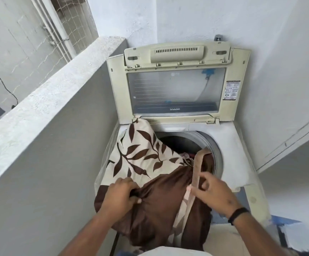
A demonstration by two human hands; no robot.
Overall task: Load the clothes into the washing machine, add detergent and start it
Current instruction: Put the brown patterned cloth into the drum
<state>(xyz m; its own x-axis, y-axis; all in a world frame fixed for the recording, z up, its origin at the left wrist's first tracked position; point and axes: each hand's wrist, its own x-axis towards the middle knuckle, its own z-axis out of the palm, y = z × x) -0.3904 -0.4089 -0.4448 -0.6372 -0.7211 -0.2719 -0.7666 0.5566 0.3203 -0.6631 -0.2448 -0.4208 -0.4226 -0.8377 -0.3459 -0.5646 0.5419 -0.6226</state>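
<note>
A cream top-loading washing machine (231, 145) stands in a corner with its lid (176, 84) raised against the wall. A large cloth, brown with a cream leaf-print part (142, 159), lies over the machine's front left edge and hangs partly into the drum (205, 143). Other clothes show inside the drum. My left hand (121, 194) grips a bunch of the brown fabric at the front left. My right hand (212, 191) pinches the cloth's cream edge strip beside the drum opening, its other fingers spread.
A grey concrete parapet (44, 115) runs close along the machine's left side, with netting and pipes behind it. White walls close in at the back and right. Something blue (287, 230) lies low at the right beside the machine.
</note>
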